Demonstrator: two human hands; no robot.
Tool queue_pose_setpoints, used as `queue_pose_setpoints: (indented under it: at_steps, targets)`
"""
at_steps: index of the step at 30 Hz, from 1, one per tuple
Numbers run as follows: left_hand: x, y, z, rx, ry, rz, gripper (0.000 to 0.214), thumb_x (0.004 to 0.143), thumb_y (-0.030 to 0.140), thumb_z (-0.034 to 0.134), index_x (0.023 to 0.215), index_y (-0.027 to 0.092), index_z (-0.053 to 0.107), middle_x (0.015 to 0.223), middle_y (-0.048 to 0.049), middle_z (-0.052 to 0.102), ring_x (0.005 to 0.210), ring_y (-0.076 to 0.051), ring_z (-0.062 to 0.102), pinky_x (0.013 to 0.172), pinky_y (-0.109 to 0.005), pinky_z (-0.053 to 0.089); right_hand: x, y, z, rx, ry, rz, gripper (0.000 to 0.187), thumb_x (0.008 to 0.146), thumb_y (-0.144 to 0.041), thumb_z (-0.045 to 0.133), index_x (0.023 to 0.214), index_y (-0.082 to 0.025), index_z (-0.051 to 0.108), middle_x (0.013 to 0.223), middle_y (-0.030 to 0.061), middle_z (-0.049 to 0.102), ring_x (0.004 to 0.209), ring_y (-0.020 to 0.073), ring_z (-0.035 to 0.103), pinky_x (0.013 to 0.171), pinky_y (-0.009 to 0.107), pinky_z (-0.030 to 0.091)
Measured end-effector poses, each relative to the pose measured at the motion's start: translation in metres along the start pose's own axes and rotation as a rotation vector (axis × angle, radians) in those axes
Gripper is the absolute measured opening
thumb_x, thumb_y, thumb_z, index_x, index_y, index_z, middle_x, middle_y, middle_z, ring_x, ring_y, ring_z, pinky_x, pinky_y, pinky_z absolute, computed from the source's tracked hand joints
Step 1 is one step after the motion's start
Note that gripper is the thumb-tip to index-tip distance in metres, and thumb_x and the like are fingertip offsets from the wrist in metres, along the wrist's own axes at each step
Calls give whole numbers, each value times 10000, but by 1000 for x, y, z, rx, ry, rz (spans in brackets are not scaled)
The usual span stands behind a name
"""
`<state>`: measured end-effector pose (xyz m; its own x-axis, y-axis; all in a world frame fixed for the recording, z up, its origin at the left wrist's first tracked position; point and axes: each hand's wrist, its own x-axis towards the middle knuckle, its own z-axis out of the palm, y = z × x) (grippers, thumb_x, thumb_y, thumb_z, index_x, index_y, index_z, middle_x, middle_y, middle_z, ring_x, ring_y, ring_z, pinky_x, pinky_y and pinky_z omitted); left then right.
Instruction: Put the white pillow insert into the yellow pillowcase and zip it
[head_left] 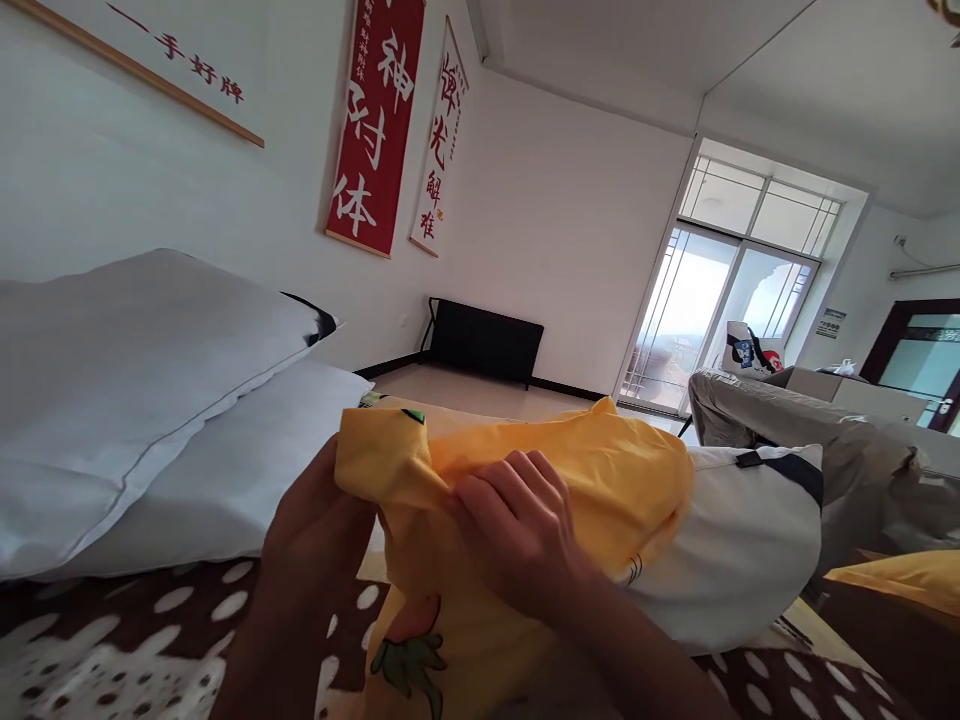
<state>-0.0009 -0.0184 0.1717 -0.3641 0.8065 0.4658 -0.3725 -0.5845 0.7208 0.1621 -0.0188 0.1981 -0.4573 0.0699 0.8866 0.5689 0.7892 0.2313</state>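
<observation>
A yellow pillowcase [585, 470] with a printed fruit pattern covers part of a white pillow [750, 540] that sticks out of it on the right. My left hand [315, 530] grips the pillowcase's left corner from behind, its fingers hidden in the cloth. Lying on top of the yellow cloth, my right hand [517, 520] has its fingers curled and pinches a fold. Both hands are at the centre of the head view, low in the frame.
Two white pillows [135, 380] are stacked at the left on a brown blanket with white spots [112, 640]. Grey cloth [825, 430] lies at the right, with another yellow piece [907, 575] below it. Red scrolls hang on the wall; a glass door is behind.
</observation>
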Motion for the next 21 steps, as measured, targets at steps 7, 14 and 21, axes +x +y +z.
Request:
queue_pose_setpoints:
  at_steps: [7,14,21]
  targets:
    - [-5,7,11,-172,-45,-57,223,604,277,738,750,160,616,605,0,545,548,-121,485,472,-194,404,39,8,-16,78,-140,168,372,850,-284,528,1210,-203,479,1139,88,588,1040,220,507,924,399,362]
    - [-1,3,3,-125,-77,-48,257,589,258,771,768,192,599,680,19,609,572,-109,519,489,-180,398,52,13,7,198,-406,209,164,815,-169,471,657,-196,508,638,-40,542,579,95,450,583,227,334]
    - [1,-1,1,-198,-95,-77,285,592,254,754,845,188,639,636,0,619,594,-162,578,436,-198,369,42,9,14,54,1,124,211,866,-203,459,700,-199,589,610,-7,593,598,121,486,669,285,350]
